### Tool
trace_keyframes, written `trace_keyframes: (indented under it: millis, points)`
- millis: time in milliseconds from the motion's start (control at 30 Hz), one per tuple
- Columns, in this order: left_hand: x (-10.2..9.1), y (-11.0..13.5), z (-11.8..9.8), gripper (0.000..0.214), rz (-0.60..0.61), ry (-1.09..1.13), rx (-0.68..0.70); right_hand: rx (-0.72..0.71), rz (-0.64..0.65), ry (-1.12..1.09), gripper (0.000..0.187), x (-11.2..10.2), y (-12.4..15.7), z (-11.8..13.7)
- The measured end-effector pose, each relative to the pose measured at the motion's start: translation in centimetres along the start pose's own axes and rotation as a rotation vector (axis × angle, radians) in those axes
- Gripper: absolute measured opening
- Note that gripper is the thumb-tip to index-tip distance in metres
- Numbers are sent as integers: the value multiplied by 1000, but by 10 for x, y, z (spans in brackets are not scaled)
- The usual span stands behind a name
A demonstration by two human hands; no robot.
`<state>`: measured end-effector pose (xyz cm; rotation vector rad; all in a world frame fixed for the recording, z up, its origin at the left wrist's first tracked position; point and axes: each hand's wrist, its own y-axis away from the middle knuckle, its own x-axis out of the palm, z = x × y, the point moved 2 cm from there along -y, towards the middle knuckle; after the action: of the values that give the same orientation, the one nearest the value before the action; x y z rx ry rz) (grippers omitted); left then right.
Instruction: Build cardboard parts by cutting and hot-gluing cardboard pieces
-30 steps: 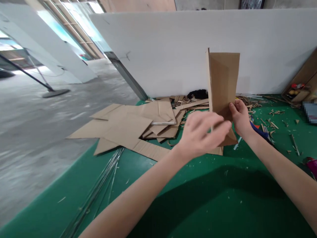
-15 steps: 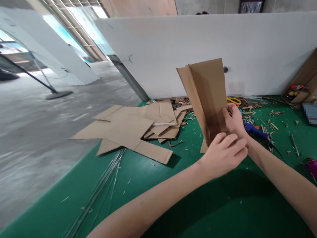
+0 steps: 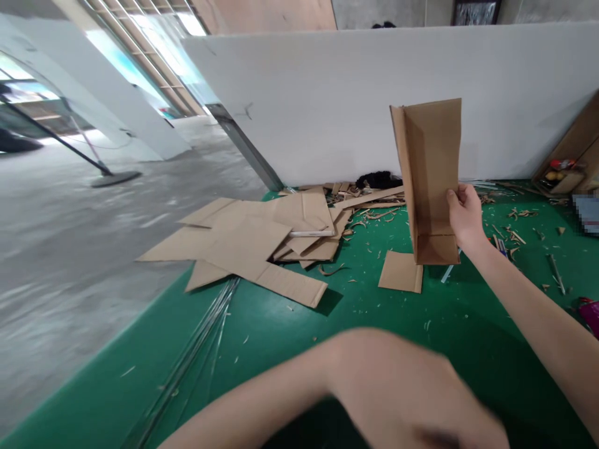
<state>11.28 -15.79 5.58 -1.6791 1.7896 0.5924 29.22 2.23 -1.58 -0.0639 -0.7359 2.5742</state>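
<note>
Upright above the green table, a folded cardboard box piece (image 3: 430, 168) shows a back panel, a left side and a short bottom flap. My right hand (image 3: 467, 215) pinches its right edge, thumb on the inner face. Low in the view and close to the camera is my left hand (image 3: 412, 386), bent down at the wrist and blurred. Its fingers are out of sight, so whether it holds anything does not show. A small cardboard square (image 3: 400, 272) lies flat below the box piece.
Cut cardboard sheets (image 3: 253, 237) are piled at the left, over thin clear rods (image 3: 196, 355) along the green table (image 3: 290, 355). A white panel (image 3: 318, 106) stands behind. Cardboard scraps litter the back, near a black item (image 3: 379, 180). A metal rod (image 3: 556, 274) lies right.
My right hand has moved the box piece to the right and turned its inside toward me. My left hand has come away from it, down toward the camera. The cardboard square is now uncovered.
</note>
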Motion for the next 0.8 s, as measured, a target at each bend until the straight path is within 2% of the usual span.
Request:
trace_keyframes:
  millis: [33,100,167,200,233,267,333,400,467,533,633,800]
  points:
    - [-16,10,6,14,-145,61,-26,-7,-10,2,12,-2,-2,-1]
    - [-48,31,23,17,-649,108,-93,-20,-24,6,14,-4,-5,-2]
    - [-68,50,42,21,-1140,15,-150,-22,-7,-1,16,-3,-6,-2]
    - [-72,55,49,23,-1306,-69,-164,-20,8,-5,16,-2,-5,-2]
    - [-72,57,54,25,-1371,-166,-187,-18,20,-3,15,0,-3,-1]
    - [-68,54,58,24,-1348,-275,-212,-18,28,9,15,1,-1,1]
    - [-53,39,59,17,-1134,-513,-253,-34,29,55,13,4,4,6]
    - [-32,18,58,21,-892,-753,-280,-58,29,96,11,8,10,13]
    - [-14,-2,59,26,-768,-944,-302,-70,38,115,11,11,16,19]
    - [-4,-17,62,30,-740,-1004,-338,-62,51,110,10,15,21,25]
    - [-1,-29,68,36,-774,-946,-380,-35,80,79,10,19,26,28]
    - [-5,-37,73,19,-766,-884,-391,-10,118,42,15,22,28,25]
